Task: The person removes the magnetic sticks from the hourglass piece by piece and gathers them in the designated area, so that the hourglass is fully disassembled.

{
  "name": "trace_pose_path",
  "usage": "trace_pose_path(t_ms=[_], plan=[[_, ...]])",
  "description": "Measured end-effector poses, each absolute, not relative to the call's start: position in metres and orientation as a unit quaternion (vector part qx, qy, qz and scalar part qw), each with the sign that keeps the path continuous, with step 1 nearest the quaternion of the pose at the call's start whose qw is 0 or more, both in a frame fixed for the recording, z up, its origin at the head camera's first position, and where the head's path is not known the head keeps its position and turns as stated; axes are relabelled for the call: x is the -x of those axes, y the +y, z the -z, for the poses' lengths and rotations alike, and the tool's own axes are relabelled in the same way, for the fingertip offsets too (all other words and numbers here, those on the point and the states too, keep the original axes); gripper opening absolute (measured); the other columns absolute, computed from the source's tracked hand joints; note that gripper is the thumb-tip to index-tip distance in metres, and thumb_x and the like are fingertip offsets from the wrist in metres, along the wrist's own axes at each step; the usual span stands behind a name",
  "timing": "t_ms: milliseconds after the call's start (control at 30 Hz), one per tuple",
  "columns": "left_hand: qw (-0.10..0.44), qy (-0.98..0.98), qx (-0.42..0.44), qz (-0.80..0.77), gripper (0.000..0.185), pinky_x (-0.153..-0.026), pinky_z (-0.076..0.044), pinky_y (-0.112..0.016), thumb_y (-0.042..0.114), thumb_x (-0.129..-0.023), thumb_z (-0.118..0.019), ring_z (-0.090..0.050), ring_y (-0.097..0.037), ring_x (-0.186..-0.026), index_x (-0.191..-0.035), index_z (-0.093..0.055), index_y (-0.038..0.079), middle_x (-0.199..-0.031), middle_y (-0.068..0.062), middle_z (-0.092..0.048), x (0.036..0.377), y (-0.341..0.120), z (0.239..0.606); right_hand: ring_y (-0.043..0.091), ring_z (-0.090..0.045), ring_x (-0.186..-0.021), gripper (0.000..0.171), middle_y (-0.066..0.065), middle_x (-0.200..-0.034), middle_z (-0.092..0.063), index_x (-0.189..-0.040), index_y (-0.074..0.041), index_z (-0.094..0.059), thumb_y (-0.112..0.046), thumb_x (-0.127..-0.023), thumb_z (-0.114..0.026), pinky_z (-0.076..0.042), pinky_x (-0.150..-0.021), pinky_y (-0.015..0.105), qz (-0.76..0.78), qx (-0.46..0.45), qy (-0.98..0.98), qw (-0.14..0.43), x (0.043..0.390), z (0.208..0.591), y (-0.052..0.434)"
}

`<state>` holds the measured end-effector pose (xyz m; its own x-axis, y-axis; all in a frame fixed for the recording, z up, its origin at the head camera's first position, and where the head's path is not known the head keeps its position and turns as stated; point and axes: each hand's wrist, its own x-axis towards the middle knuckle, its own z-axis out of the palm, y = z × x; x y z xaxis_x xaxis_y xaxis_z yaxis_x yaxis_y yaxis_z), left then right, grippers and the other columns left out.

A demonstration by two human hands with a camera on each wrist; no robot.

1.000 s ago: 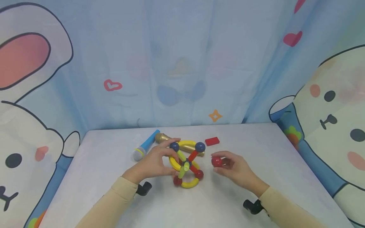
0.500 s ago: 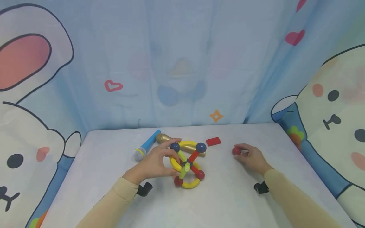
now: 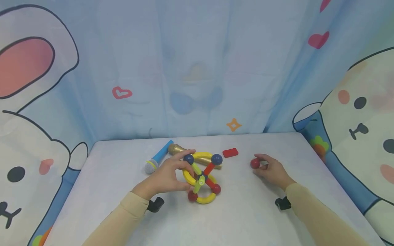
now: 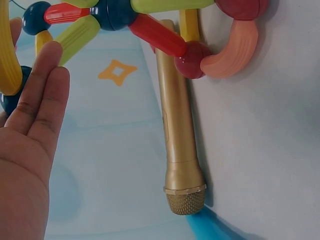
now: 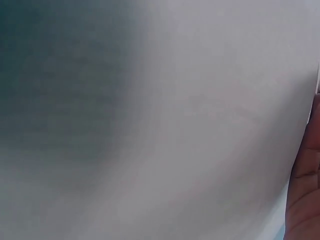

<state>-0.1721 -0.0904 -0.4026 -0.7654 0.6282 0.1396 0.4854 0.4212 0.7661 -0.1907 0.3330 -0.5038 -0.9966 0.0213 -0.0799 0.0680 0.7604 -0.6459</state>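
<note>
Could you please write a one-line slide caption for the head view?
Left hand steadies a rod-and-ball toy on the table; right hand holds a red ball.

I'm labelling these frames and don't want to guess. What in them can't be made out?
- Right wrist view: only blurred pale table and an edge of the right hand; the red ball is out of frame.
- Head view: the right hand is small, so whether its fingers grip the ball or just touch it is unclear.
- Head view: the left hand covers part of the stick-and-ball toy and gold microphone.
</note>
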Motion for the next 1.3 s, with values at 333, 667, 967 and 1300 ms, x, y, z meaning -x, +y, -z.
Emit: trace_pose_path(t_ms=[333,667,967,1300], plan=[[0.08,0.842,-0.331,-0.418,0.026,-0.108,-0.036,-0.053,0.024,-0.071,-0.09,-0.031,-0.015,-0.142,-0.089,-0.072,0.031,-0.153,0.023,-0.033,0.171,-0.092,0.403,0.029,-0.061,-0.095,0.08,0.025,-0.146,-0.041,-0.154,-0.006,-0.029,-0.008,-0.088,-0.075,-0.057,-0.083,0.043,0.342,-0.012,0.939,0.005,0.175,0.485,0.328],[0.066,0.835,-0.348,-0.421,0.027,-0.108,-0.036,-0.052,0.022,-0.071,-0.091,-0.036,-0.021,-0.141,-0.091,-0.073,0.025,-0.155,0.014,-0.035,0.172,-0.094,0.405,0.02,-0.064,-0.094,0.069,0.009,-0.139,-0.054,-0.148,-0.021,-0.044,-0.017,-0.088,-0.078,-0.057,-0.077,0.029,0.452,0.141,0.88,0.016,0.166,0.423,0.231],[0.062,0.831,-0.356,-0.423,0.027,-0.109,-0.035,-0.053,0.025,-0.071,-0.091,-0.031,-0.017,-0.143,-0.088,-0.07,0.032,-0.156,0.019,-0.031,0.174,-0.092,0.405,0.027,-0.062,-0.115,0.061,0.003,-0.142,-0.054,-0.142,-0.016,-0.054,-0.01,-0.086,-0.079,-0.056,-0.086,0.032,0.512,0.249,0.818,0.082,0.179,0.407,0.192],[0.064,0.821,-0.372,-0.429,0.028,-0.108,-0.037,-0.044,0.022,-0.073,-0.09,-0.028,-0.006,-0.143,-0.095,-0.074,0.028,-0.158,0.021,-0.03,0.175,-0.092,0.404,0.036,-0.057,-0.123,0.059,0.004,-0.14,-0.056,-0.138,-0.017,-0.059,0.003,-0.085,-0.076,-0.053,-0.091,0.032,0.554,0.238,0.791,0.103,0.183,0.413,0.185]])
